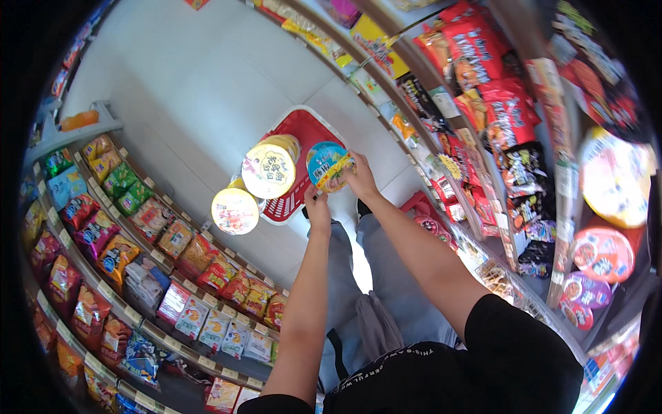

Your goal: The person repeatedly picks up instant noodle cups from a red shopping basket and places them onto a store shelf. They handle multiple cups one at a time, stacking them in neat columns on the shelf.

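My right hand point(362, 178) grips the right side of a round instant-noodle tub point(325, 160) with a blue lid and a yellow band. At the tub's near edge, the fingers of my left hand point(318, 209) hold it too. The tub is over a red plastic shopping basket point(310, 124) with a pale rim, standing on the floor before my feet. Left of the tub, a stack of yellow tubs with a white-lidded top one point(269, 171) overlaps the basket's left side. Another tub with a pale, glare-washed lid point(235, 211) is just beyond it.
Shelves of bagged snacks point(191, 248) curve along the left. On the right, shelving holds red noodle packets point(507, 114) and round tubs point(602, 253) close to my right arm. A red plastic container edge point(416, 202) lies near my right leg. Grey floor tiles point(207, 77) stretch ahead.
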Motion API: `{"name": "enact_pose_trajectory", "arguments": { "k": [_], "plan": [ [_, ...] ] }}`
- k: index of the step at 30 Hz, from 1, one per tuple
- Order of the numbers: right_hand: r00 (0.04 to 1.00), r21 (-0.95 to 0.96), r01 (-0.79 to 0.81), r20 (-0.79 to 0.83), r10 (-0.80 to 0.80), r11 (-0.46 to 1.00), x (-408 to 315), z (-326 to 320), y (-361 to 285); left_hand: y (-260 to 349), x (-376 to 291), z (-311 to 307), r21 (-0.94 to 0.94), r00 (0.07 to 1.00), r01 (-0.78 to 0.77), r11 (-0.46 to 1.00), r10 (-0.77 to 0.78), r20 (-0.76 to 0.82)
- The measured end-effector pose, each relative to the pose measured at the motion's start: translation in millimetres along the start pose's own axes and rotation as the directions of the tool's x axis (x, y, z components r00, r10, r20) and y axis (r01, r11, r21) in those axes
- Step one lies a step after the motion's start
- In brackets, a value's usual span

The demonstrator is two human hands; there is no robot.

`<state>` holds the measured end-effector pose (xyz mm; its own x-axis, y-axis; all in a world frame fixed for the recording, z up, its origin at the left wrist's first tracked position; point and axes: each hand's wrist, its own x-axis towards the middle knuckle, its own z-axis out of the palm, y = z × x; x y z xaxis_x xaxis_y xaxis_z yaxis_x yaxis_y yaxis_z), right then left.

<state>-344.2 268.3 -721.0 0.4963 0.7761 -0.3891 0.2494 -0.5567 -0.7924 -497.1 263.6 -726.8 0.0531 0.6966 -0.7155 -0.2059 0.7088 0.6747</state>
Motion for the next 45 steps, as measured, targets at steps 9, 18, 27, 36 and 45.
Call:
{"name": "enact_pose_trajectory", "arguments": {
  "k": [9, 18, 27, 36, 45],
  "plan": [
    [0.981, 0.048, -0.078, -0.174, 0.085, 0.996, -92.6, -77.4, -132.1, 113.2, -120.1, 36.0, 0.083, 0.987, -0.073, 0.994, 0.06, 0.15],
    [0.719, 0.22, 0.563, -0.606, -0.341, 0.797, -145.2, -204.9, -387.5, 366.1, -243.1, 117.2, 0.242, 0.721, -0.688, 0.685, 0.606, 0.335],
    [0.543, 0.55, 0.821, -0.674, -0.501, 0.15, -232.8, -377.3, -602.1, 562.6, -458.2, 207.6, -0.127, 0.186, -0.949, 0.289, 0.837, 0.514],
    [0.319, 0.205, 0.934, -0.85, -0.42, 0.294, -297.9, -551.4, -589.6, 560.1, -538.2, 358.1, -0.347, -0.02, -0.836, 0.425, 0.61, 0.792],
    [0.279, 0.128, 0.898, -0.905, -0.322, 0.42, -334.5, -631.1, -555.6, 524.3, -591.3, 452.5, -0.43, -0.167, -0.758, 0.491, 0.491, 0.855]
  ]
}}
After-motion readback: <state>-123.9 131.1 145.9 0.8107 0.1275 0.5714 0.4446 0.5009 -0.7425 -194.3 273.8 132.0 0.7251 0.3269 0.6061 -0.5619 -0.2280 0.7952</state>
